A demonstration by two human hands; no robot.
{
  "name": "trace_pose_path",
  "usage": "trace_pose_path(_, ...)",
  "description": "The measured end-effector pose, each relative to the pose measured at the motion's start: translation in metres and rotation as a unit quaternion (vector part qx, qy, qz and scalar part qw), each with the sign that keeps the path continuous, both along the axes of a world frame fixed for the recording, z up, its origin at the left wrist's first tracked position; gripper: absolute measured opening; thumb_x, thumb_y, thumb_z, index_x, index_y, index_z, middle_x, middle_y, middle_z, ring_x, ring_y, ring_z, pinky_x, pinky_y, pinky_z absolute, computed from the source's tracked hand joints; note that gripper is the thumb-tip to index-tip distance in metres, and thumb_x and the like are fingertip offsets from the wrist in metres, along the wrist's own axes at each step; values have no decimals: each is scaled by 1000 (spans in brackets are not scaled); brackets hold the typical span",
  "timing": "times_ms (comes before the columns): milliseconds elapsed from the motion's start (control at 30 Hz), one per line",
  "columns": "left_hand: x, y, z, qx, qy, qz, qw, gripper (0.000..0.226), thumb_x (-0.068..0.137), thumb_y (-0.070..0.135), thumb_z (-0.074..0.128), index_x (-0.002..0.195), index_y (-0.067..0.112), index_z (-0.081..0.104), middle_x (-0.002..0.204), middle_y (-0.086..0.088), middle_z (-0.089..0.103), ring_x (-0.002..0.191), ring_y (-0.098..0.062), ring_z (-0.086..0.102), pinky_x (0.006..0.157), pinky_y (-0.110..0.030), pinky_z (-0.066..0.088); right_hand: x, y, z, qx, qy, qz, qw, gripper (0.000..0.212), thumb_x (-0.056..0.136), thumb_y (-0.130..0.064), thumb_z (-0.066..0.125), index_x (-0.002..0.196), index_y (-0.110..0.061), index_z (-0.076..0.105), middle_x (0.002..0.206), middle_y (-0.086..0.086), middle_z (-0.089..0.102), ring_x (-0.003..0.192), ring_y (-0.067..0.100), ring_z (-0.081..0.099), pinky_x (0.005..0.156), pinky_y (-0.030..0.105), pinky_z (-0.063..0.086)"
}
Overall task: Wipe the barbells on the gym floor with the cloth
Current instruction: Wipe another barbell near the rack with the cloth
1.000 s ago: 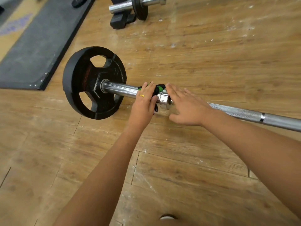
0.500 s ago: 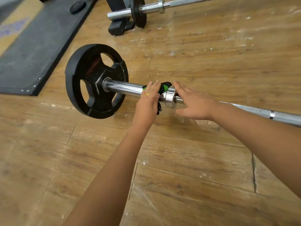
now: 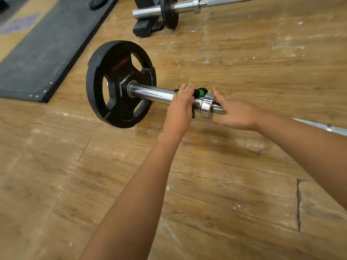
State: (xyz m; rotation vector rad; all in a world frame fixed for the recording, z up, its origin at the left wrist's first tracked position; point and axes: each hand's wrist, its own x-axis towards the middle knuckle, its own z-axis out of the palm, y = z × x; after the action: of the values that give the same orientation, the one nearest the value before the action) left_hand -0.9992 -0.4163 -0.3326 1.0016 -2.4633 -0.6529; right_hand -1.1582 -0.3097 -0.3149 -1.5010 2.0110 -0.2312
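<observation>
- Covering the whole view, a scuffed wooden floor (image 3: 244, 62) is seen; bare boards are left open on the near side of the bar and to the far right.
- A dark mat (image 3: 47, 53) is laid at the upper left, its near edge and corner well apart from the plate. A purple mark is seen beyond it, too blurred to be read.
- The barbell (image 3: 152, 93) is laid on the floor across the middle. Its long axis is run from the plate at centre left to the right edge, dropping slightly to the right.
- A black weight plate (image 3: 120, 72) is carried upright on the bar's left end, its rim touching the floor. Reddish lettering is seen on its face but cannot be read.
- A second barbell (image 3: 187, 6) is seen at the top edge, roughly parallel to the first, with a small plate (image 3: 169, 15) on it and a black block (image 3: 144, 27) just beside it.
- The right hand (image 3: 236, 111) is laid on the bar just right of the collar, fingers straight and spread.
- The left hand (image 3: 181, 107) is laid across the chrome sleeve between plate and collar, fingers straight over the top, the cloth pressed beneath it; the thumb is hidden.
- A chrome collar (image 3: 206, 107) is seated on the bar between the two hands.
- The cloth (image 3: 201, 91), black and green, is wrapped on the sleeve against the collar, a corner hanging below.
</observation>
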Motion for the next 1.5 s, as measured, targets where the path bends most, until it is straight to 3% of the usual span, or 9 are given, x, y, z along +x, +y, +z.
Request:
trace_pose_path(333, 13, 22, -9, 24, 18, -20, 999, 47, 106, 3, 42, 152, 13, 42, 161, 0, 36, 153, -13, 18, 120, -38, 26, 3, 4, 5, 8, 11, 6, 1000, 95, 96, -48, 52, 157, -30, -19, 168, -4, -9, 155, 30, -3, 122, 40, 11)
trace_pose_path(533, -2, 16, 17, 54, -5, 11, 998, 43, 107, 5, 40, 149, 12, 46, 150, -13, 50, 150, -22, 28, 121, -43, 26, 13, 12, 9, 2, 5, 22, 1000, 97, 97, -40, 54, 158, -26, -19, 167, -4, -13, 154, 26, -5, 122, 34, 7)
trace_pose_path(667, 9, 28, 19, 64, 7, 16, 998, 40, 107, 4, 40, 145, 11, 52, 151, -9, 49, 150, -19, 29, 113, -35, 32, 20, 22, 20, 11, -11, 39, 999, 95, 99, -33, 55, 158, -21, -18, 167, -3, -14, 152, 13, -8, 119, 28, 5)
trace_pose_path(867, 16, 45, 28, 13, 75, 28, 997, 48, 105, 0, 43, 151, 12, 43, 156, -5, 40, 149, -17, 29, 125, -40, 21, 12, 51, 1, 8, 60, 11, 998, 91, 97, -46, 51, 160, -9, -3, 168, 10, 5, 155, 21, 6, 124, 40, -4)
trace_pose_path(1000, 10, 57, 17, 10, -45, -34, 998, 45, 106, 4, 40, 150, 14, 45, 157, -3, 42, 151, -24, 27, 120, -61, 20, 17, 75, -11, 4, 159, 6, 987, 90, 96, -53, 45, 160, -8, -1, 167, 12, 14, 155, 27, 8, 125, 47, -4)
trace_pose_path(1133, 12, 55, 20, 66, -76, 21, 995, 42, 107, 15, 37, 147, 17, 48, 153, -19, 45, 135, -41, 46, 106, -54, 42, 27, 76, -8, 16, 156, 4, 988, 92, 96, -53, 45, 160, -7, -4, 168, 11, 7, 155, 27, -2, 123, 51, -9)
trace_pose_path(1233, 20, 69, 32, 58, -76, 2, 995, 40, 107, 11, 39, 146, 11, 49, 143, -17, 54, 125, -29, 54, 105, -44, 43, 34, 78, -6, 15, 154, 1, 988, 94, 96, -52, 48, 159, -7, -5, 168, 10, 4, 155, 27, -8, 123, 52, -12)
trace_pose_path(1333, 33, 86, 38, 58, -81, 8, 995, 46, 107, 11, 40, 153, 13, 40, 154, -8, 46, 142, -20, 41, 111, -26, 32, 41, 84, -6, 15, 136, 7, 991, 94, 97, -48, 47, 158, -8, -13, 168, 11, -7, 153, 27, -17, 123, 52, -10)
trace_pose_path(1500, 25, 73, 46, 91, -148, 16, 985, 40, 107, 11, 37, 147, 11, 47, 135, -14, 59, 117, -34, 58, 93, -35, 45, 55, 94, -7, 11, 137, 19, 990, 97, 97, -43, 48, 156, -8, -20, 167, 11, -15, 152, 27, -22, 122, 50, -14)
